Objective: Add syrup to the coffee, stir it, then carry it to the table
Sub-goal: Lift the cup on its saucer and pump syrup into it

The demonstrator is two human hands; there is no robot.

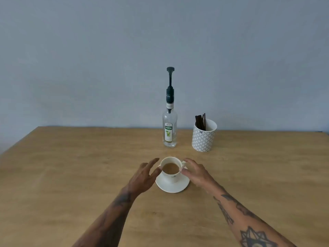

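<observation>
While both hands flank it, coffee cup [171,168] sits on saucer [172,184], mid worktop [71,166].

Largest first: grey wall [89,59] behind wooden worktop. Syrup bottle [169,129] w/ tall dark pump stands upright toward back, clear glass, green-white label. Just right of it, patterned pot [204,138] w/ dark stir sticks [200,122] poking out. Nearer cam, white saucer carries cup w/ light-brown coffee, handle pointing right. Left hand [145,177]: fingers straight, spread, fingertips at cup's left side; contact unclear. Right hand [195,172]: fingers loosely curved by handle & saucer edge, not visibly gripping. Both forearms tattooed.
</observation>
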